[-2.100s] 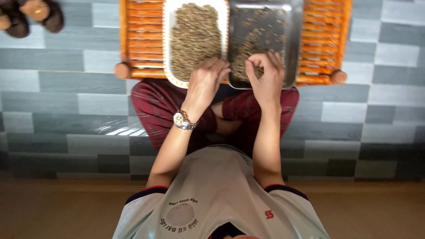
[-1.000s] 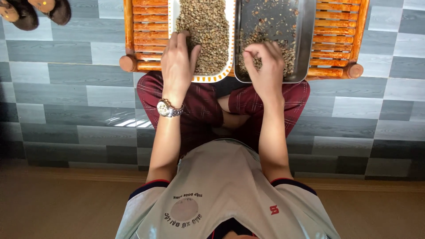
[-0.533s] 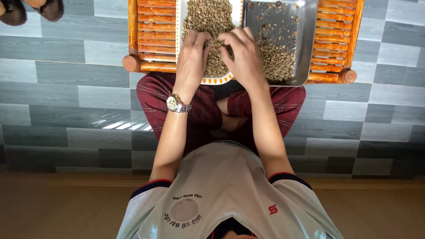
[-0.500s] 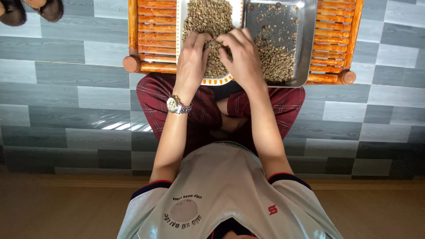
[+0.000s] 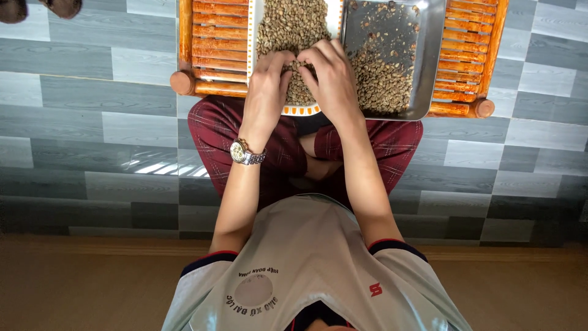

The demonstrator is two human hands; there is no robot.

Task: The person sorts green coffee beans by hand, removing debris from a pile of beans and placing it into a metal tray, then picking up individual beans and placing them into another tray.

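Now both hands, left hand (image 5: 267, 83) and right hand (image 5: 334, 79), pinch greenish-brown beans (image 5: 293, 24) with curled fingertips over the white orange-trimmed tray (image 5: 300, 111), upper centre, beside a steel tray (image 5: 429, 55) on the slatted wooden worktop (image 5: 211, 37).

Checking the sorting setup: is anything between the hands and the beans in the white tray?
Nothing visible. The left hand and right hand rest directly on the beans in the white tray, fingertips meeting.
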